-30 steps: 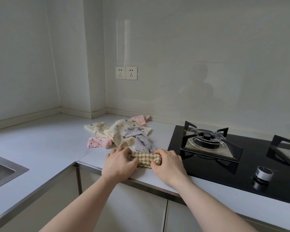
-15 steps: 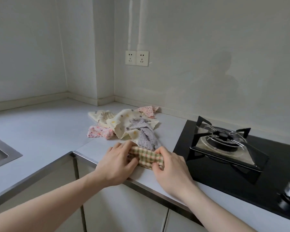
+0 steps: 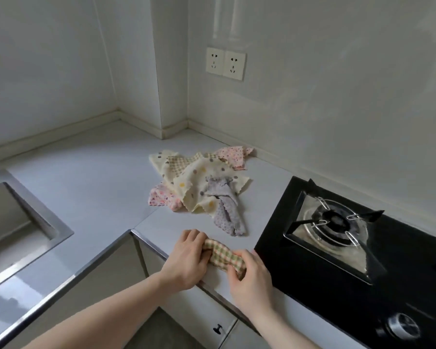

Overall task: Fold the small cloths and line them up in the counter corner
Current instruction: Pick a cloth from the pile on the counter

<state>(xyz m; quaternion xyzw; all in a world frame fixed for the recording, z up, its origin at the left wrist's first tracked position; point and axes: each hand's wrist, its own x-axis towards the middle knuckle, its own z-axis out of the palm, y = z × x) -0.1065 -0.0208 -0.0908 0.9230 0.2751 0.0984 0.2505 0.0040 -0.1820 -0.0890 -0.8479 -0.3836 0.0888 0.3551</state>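
Together, left hand (image 3: 186, 258) and right hand (image 3: 251, 275) curled closed, gripping opposite ends of checked cloth (image 3: 223, 255), counter (image 3: 86, 187) edge

So the loose cloth pile (image 3: 202, 185) sits on the counter (image 3: 91, 187) toward the corner, sink (image 3: 13, 222) off left, stove (image 3: 358, 248) right. 2 sockets (image 3: 225, 63) on the wall behind it.

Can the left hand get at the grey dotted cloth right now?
Probably not yet: the left hand and right hand both grip the checked cloth. The grey dotted cloth lies uncovered just beyond on the counter, path clear once released.
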